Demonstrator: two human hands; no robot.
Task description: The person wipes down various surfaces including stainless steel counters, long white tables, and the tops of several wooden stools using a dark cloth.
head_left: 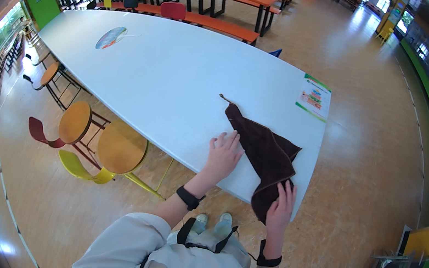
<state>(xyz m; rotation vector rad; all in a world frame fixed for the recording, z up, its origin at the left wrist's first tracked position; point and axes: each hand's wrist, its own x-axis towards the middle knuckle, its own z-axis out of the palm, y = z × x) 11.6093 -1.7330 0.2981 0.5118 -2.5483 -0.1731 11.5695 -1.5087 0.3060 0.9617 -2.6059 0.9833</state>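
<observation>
A dark brown cloth [266,150] with a small hanging loop lies crumpled and partly folded near the right end of a long white table [173,74]. One end of it hangs over the table's near edge. My left hand [225,152] rests on the table just left of the cloth, its fingers spread and its fingertips near the cloth's edge. My right hand [282,204] lies on the cloth's near end at the table's near right corner; whether its fingers pinch the fabric is not plain.
A printed sheet [314,98] lies at the table's right end, and a colourful oval fan-like thing [111,38] at its far left. Round-seated stools [122,147] and chairs stand along the near left side. Orange tables with benches [222,27] stand beyond.
</observation>
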